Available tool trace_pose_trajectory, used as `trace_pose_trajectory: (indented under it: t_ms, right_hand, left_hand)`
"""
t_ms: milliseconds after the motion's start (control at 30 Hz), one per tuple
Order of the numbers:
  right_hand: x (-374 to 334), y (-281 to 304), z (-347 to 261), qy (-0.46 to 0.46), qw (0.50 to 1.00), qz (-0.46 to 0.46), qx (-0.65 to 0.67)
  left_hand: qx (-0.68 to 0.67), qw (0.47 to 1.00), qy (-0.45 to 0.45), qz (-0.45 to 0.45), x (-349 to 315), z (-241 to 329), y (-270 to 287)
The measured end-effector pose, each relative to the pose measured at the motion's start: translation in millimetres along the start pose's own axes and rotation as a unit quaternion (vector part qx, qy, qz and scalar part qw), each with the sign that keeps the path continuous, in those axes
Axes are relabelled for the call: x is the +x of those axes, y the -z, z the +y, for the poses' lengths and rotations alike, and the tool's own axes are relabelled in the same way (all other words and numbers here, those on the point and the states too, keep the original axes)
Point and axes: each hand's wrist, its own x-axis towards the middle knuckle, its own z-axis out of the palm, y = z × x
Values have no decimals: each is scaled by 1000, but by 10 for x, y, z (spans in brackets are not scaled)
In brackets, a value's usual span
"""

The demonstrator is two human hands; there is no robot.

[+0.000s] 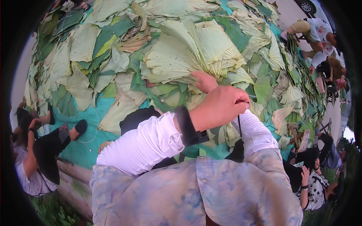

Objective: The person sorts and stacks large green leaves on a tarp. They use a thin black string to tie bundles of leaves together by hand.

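My forearms cross in front of me. My left hand (222, 104), with a black band on its wrist, lies over the right one. Its thumb and fingers are pinched together, and what they hold is too small to make out. Beneath and beyond it, my right hand (204, 81) touches the near edge of a bundle of folded lotus leaves (173, 56). Its fingers look closed, but the left hand partly covers it and its grip is unclear. The pale leaves fan outward, with pleated, gathered parts (228, 62) at their right.
A broad heap of green and dried leaves (81, 41) spreads over a teal sheet (86, 120). Thin white string (97, 120) trails at the left. People sit at the left (41, 147) and lower right (313, 177); another bends over (316, 35) at the far right. A wooden stool (298, 137) stands nearby.
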Motion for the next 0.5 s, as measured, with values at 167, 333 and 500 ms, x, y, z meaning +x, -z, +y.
trace_pose_trajectory:
  t_ms: [167,333,500]
  right_hand:
    - [-679,670,-423,81,972,59,215]
    - [-1522,1540,-1060,-29,964,35,262]
    - [-2269,1700,-1343,-35,925,44,375]
  left_hand:
    - [62,997,-49,6,57,-49,-36]
    - [20,999,-37,22,249,-53,-221]
    - [-100,994,38,9,332,-18,-488]
